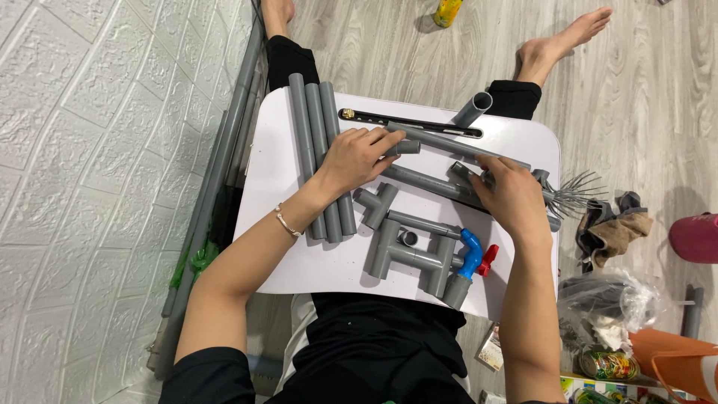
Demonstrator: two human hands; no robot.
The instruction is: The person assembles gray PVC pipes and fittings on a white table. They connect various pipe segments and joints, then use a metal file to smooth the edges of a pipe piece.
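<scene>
A white lap table (284, 179) lies over my legs with grey plastic pipes and fittings on it. My left hand (357, 158) rests over three long grey pipes (318, 150) and pinches a short grey pipe piece (404, 147). My right hand (514, 196) grips a grey fitting (465, 173) at the end of a long grey pipe (422, 182). Nearer me lies a joined assembly of grey tees (407, 254) with a blue and red valve (473, 254). A thin grey pipe (456, 145) and a black slotted bar (411, 123) lie further off.
A metal whisk-like tool (572, 193) sticks out at the table's right edge. On the wooden floor to the right are a crumpled cloth (615, 228), a plastic bag (609, 299), an orange container (677, 363) and a pink object (695, 238). More pipes (217, 187) lean along the white wall on the left.
</scene>
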